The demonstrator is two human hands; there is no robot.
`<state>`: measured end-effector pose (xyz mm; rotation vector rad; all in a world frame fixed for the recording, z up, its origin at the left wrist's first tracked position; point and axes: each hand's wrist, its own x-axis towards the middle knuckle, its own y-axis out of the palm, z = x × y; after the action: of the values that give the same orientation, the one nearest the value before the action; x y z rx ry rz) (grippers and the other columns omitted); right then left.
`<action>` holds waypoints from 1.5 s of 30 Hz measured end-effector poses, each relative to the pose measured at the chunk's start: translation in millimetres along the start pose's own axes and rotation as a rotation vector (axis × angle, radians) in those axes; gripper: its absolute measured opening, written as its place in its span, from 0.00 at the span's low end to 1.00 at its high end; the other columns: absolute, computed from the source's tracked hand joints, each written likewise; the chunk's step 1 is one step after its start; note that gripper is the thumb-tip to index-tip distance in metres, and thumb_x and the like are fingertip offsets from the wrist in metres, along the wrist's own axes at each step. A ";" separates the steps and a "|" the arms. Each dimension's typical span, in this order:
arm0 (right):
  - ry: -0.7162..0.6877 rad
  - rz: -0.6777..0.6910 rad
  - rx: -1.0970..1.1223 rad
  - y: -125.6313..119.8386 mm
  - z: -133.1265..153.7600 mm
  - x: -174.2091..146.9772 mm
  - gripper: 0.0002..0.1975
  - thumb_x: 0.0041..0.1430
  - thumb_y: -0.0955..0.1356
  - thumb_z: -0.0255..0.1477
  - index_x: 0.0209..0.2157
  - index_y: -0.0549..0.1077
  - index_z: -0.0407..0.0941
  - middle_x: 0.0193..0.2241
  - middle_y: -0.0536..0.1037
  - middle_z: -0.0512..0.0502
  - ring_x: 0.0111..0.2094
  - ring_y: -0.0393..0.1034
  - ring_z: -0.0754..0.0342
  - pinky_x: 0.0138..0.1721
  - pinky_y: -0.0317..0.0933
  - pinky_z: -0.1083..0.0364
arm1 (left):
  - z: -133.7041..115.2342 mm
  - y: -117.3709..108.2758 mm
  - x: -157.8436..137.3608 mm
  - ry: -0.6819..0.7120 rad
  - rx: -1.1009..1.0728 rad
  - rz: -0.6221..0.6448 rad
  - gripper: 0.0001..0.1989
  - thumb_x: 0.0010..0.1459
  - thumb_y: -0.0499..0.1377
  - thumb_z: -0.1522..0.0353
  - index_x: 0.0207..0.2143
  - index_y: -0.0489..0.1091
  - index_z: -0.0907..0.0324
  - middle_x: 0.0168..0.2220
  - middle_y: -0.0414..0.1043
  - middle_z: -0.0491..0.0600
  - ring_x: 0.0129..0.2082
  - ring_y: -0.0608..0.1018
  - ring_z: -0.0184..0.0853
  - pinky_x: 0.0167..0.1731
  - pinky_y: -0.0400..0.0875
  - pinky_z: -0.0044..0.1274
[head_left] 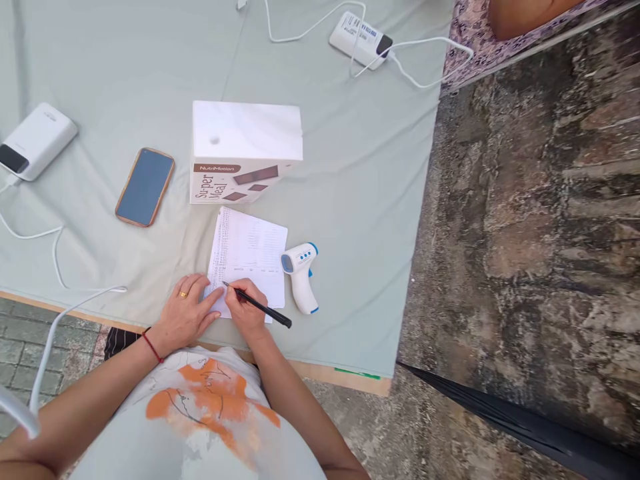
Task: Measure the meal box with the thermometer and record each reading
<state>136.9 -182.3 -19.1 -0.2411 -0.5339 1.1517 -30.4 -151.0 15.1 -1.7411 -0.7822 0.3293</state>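
A black pen (265, 307) is held in my right hand (246, 312), its tip touching the left part of a printed sheet (256, 250). Columns of handwriting run down the sheet's left side, and other papers lie beneath it. My left hand (187, 308), with a gold ring, rests flat with its fingers apart on the lower left corner of the paper. Just right of the sheet lies a white and blue infrared thermometer (303, 277). Behind the papers stands a white box (247, 133) marked "Su-per Meal".
A phone (145, 187) lies left of the box. One white power bank (43, 140) is at the far left, another (357, 39) at the back right, both with white cables. The cloth-covered table (360, 200) ends at the right above stone ground. Part of another person shows top right.
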 end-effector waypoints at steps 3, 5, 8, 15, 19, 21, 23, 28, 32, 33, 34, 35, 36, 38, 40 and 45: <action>-0.003 -0.007 -0.006 0.2 -0.4 -0.7 0.06 0.58 0.64 0.24 0.28 0.68 0.47 0.22 0.70 0.55 0.22 0.64 0.58 0.26 0.61 0.59 | 0.5 0.3 -0.1 0.001 0.000 -0.001 0.19 0.67 0.53 0.61 0.55 0.70 0.61 0.50 0.66 0.61 0.54 0.67 0.50 0.52 0.68 0.42; 0.007 -0.011 -0.012 0.1 -0.7 -1.0 0.06 0.58 0.64 0.24 0.28 0.68 0.47 0.22 0.70 0.54 0.22 0.64 0.58 0.26 0.61 0.59 | 0.7 0.7 -0.4 0.000 0.000 0.004 0.19 0.67 0.53 0.61 0.55 0.69 0.61 0.50 0.66 0.60 0.54 0.67 0.50 0.52 0.68 0.42; 0.013 0.000 -0.028 0.1 -1.6 -1.3 0.06 0.58 0.64 0.25 0.28 0.68 0.47 0.22 0.70 0.54 0.22 0.64 0.58 0.26 0.61 0.58 | 0.6 1.3 -0.8 -0.002 -0.002 0.009 0.19 0.67 0.53 0.61 0.55 0.69 0.60 0.50 0.66 0.61 0.54 0.67 0.50 0.52 0.68 0.42; -0.010 -0.020 -0.022 0.8 -2.8 -1.5 0.06 0.58 0.64 0.23 0.28 0.67 0.47 0.22 0.69 0.55 0.23 0.64 0.58 0.26 0.61 0.59 | 0.7 2.5 -1.6 -0.016 -0.015 0.025 0.19 0.67 0.53 0.60 0.56 0.69 0.59 0.51 0.66 0.60 0.55 0.67 0.50 0.53 0.67 0.43; 0.004 0.003 -0.023 0.4 -2.7 -1.8 0.06 0.57 0.64 0.23 0.28 0.67 0.47 0.22 0.69 0.55 0.23 0.63 0.58 0.26 0.60 0.59 | 0.8 2.2 -1.0 -0.005 0.000 0.013 0.19 0.67 0.53 0.61 0.56 0.69 0.60 0.50 0.65 0.60 0.54 0.67 0.50 0.52 0.68 0.43; 0.031 -0.011 -0.017 0.3 -2.3 -2.5 0.06 0.57 0.64 0.24 0.27 0.67 0.47 0.21 0.68 0.55 0.22 0.63 0.58 0.26 0.60 0.58 | 0.8 1.7 -0.5 0.002 0.004 0.005 0.19 0.66 0.54 0.61 0.55 0.69 0.61 0.50 0.65 0.61 0.54 0.67 0.50 0.52 0.68 0.42; 0.047 -0.045 -0.011 0.5 -1.8 -3.1 0.06 0.57 0.64 0.24 0.27 0.67 0.47 0.22 0.69 0.55 0.23 0.63 0.58 0.26 0.60 0.58 | 0.8 1.1 -0.2 0.006 0.001 0.001 0.19 0.66 0.54 0.61 0.55 0.69 0.61 0.50 0.65 0.61 0.54 0.67 0.50 0.52 0.68 0.42; 0.027 -0.047 -0.023 0.8 -2.0 -2.6 0.06 0.57 0.64 0.23 0.28 0.67 0.47 0.22 0.69 0.55 0.22 0.63 0.59 0.26 0.59 0.59 | 0.5 0.8 -0.2 0.005 -0.003 0.002 0.19 0.67 0.53 0.61 0.56 0.69 0.61 0.50 0.66 0.61 0.54 0.67 0.50 0.52 0.68 0.42; 0.032 -0.019 -0.030 1.2 -2.8 -3.3 0.06 0.57 0.64 0.23 0.27 0.67 0.47 0.22 0.68 0.55 0.22 0.62 0.59 0.25 0.59 0.59 | 1.1 1.8 -0.6 0.012 -0.001 -0.005 0.20 0.66 0.54 0.61 0.55 0.69 0.61 0.50 0.65 0.61 0.54 0.67 0.51 0.52 0.68 0.42; 0.030 -0.022 -0.031 1.2 -2.4 -3.8 0.06 0.57 0.64 0.23 0.27 0.67 0.47 0.22 0.68 0.55 0.22 0.62 0.59 0.25 0.59 0.59 | 1.5 2.1 -0.7 0.013 -0.002 -0.007 0.20 0.66 0.54 0.61 0.55 0.69 0.61 0.50 0.65 0.61 0.54 0.67 0.51 0.52 0.68 0.42; 0.026 -0.027 -0.032 0.8 -1.8 -4.1 0.06 0.57 0.64 0.23 0.27 0.67 0.47 0.22 0.68 0.55 0.22 0.62 0.59 0.25 0.59 0.59 | 1.8 2.3 -0.7 0.013 -0.004 -0.008 0.19 0.66 0.55 0.61 0.55 0.69 0.62 0.50 0.65 0.61 0.55 0.67 0.51 0.52 0.68 0.42; 0.021 -0.033 -0.030 -0.1 -1.1 -4.1 0.06 0.58 0.64 0.23 0.28 0.67 0.47 0.22 0.68 0.55 0.22 0.62 0.58 0.25 0.60 0.59 | 2.0 2.6 -0.7 0.011 -0.006 -0.007 0.19 0.66 0.55 0.62 0.55 0.69 0.62 0.50 0.65 0.61 0.55 0.67 0.51 0.52 0.68 0.43; 0.014 -0.038 -0.028 -1.8 -0.5 -3.5 0.06 0.59 0.64 0.23 0.29 0.67 0.47 0.23 0.68 0.55 0.23 0.63 0.58 0.26 0.61 0.58 | 2.1 2.8 -0.8 0.009 -0.010 -0.004 0.19 0.66 0.54 0.62 0.55 0.69 0.62 0.50 0.65 0.61 0.55 0.67 0.51 0.52 0.68 0.43; -0.019 -0.046 -0.033 -7.1 -1.2 -0.1 0.05 0.62 0.63 0.24 0.33 0.69 0.47 0.26 0.71 0.52 0.28 0.67 0.56 0.31 0.65 0.57 | 1.8 3.1 -1.4 -0.002 -0.022 0.010 0.19 0.66 0.54 0.62 0.55 0.69 0.61 0.51 0.66 0.61 0.55 0.67 0.51 0.52 0.68 0.43; -0.078 -0.036 -0.074 -14.4 -5.9 6.3 0.07 0.65 0.62 0.25 0.40 0.71 0.47 0.33 0.73 0.48 0.35 0.71 0.54 0.38 0.68 0.54 | 1.0 3.1 -2.2 -0.019 -0.041 0.025 0.19 0.67 0.53 0.61 0.55 0.69 0.59 0.51 0.66 0.61 0.55 0.67 0.50 0.52 0.68 0.44; -0.172 0.144 -0.333 -29.1 -27.4 28.0 0.19 0.67 0.57 0.22 0.53 0.71 0.47 0.42 0.74 0.40 0.42 0.70 0.49 0.43 0.68 0.49 | 8.0 -0.9 5.2 -0.114 -0.218 -0.056 0.16 0.68 0.51 0.61 0.51 0.69 0.59 0.48 0.67 0.58 0.50 0.71 0.46 0.49 0.70 0.40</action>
<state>182.8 -166.0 -21.6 -0.4754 -0.8734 1.2260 -31.5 -141.6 14.3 -1.9120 -0.9770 0.3166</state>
